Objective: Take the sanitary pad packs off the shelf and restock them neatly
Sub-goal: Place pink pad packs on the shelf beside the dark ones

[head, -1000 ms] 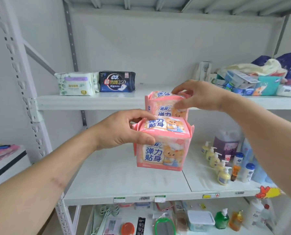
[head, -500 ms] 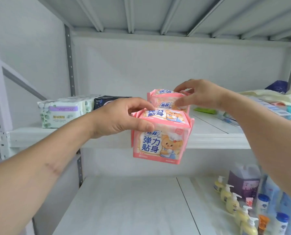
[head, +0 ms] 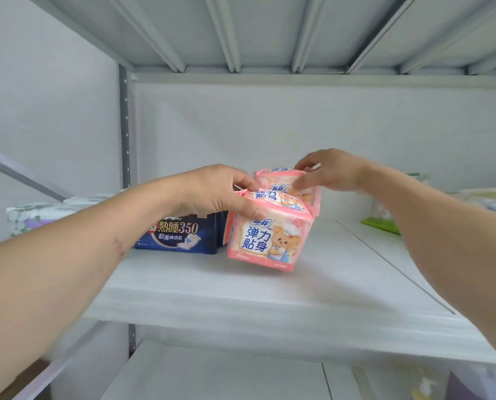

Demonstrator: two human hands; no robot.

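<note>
Both pink pad packs moved up over the shelf [head: 270,298] now: left hand [head: 212,194] grips the front pack [head: 267,241], right hand [head: 327,171] pinches the rear pack [head: 281,180] at 12 o'clock. Navy pack [head: 180,236] touching at 9; bare board toward 3.

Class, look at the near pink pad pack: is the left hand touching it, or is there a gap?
Touching. The head view shows the left hand gripping the near pink pad pack at its top, thumb on the front face and fingers curled over the top edge.
</note>
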